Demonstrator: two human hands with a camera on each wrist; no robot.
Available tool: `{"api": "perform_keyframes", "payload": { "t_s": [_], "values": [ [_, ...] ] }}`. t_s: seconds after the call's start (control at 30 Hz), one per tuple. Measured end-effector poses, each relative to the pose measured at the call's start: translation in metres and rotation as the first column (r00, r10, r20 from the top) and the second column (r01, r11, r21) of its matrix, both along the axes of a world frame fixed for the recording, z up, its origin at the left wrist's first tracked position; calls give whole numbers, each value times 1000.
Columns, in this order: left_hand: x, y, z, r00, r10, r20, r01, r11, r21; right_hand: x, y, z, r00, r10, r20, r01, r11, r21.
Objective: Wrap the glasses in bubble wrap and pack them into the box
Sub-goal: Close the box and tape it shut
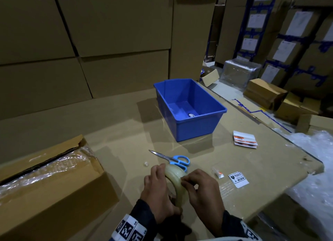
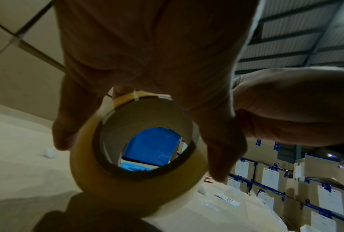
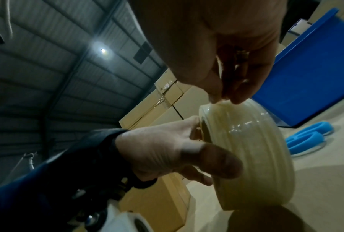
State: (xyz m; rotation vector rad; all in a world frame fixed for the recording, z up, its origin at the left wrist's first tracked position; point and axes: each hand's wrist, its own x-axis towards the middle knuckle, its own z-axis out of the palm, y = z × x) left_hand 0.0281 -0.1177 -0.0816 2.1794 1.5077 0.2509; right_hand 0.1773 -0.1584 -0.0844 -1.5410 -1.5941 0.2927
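Nearby, scissors [image 1: 173, 159] lie just beyond the tape roll [image 1: 175, 179] both hands grip.

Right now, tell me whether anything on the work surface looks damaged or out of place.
The cardboard box at the left has a torn flap corner, with bubble wrap showing through its gap. Small plastic scraps lie loose by the fragile label. The blue bin, scissors and tape roll look ordinary.
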Motion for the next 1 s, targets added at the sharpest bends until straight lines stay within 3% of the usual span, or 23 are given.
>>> {"api": "perform_keyframes", "payload": {
  "t_s": [0.2, 0.47, 0.7, 0.8, 0.9, 1.0],
  "values": [
    [1, 1, -6, 998, -32, 59, 33, 999, -3, -1, 3, -9, 996, 30, 78, -29, 999, -17],
    [-3, 4, -6, 997, -50, 53, 52, 998, -20, 1, 8, -2, 983, 185, 17, -181, 973, -140],
    [-11, 15, -6, 985, -171, 18, 172, 982, -76, 13, 6, 3, 931, 360, -66, -366, 912, -187],
    [-11, 18, -3, 978, -201, 49, 203, 978, -55, 12, 9, 6, 933, 358, -18, -357, 921, -155],
    [-7, 20, -5, 967, -229, 110, 232, 973, -15, 10, 13, 12, 967, 254, 31, -246, 955, -165],
    [2, 16, -10, 972, -181, 147, 180, 983, 17, 9, 19, 14, 971, 232, 51, -217, 954, -208]
  ]
}}
